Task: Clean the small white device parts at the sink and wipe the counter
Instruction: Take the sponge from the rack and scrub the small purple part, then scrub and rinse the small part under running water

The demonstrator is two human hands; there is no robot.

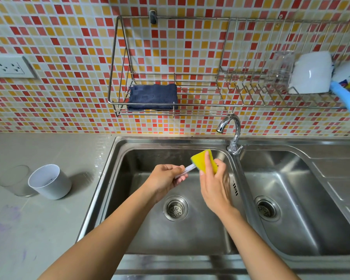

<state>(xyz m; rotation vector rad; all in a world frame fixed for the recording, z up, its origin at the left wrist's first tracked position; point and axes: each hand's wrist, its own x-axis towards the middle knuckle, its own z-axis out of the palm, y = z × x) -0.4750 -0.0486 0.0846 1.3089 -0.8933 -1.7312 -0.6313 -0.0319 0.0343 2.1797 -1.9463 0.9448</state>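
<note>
A grey counter point(38, 235) runs under a red-and-yellow mosaic wall, with faint purple smudges point(11, 214) near its front left edge. A steel sink point(109, 168) with two basins and two drains is set into the counter. Both forearms reach over the left basin point(146, 239), which has open room all round them; the right basin point(311, 229) holds nothing. The left hand point(164, 180) pinches one slim white part point(187, 169) above the drain point(175, 208). The right hand point(214, 184) grips one yellow sponge point(205, 160), fingers curled round it, pressed onto the part's tip. Left of the sink, one white cup point(51, 181) and one clear glass point(14, 179) stand touching, well back from the counter's front edge. One faucet point(233, 132) rises from the sink's back rim. On the wall, a wire rack point(200, 106) carries one dark blue cloth point(153, 97).
</note>
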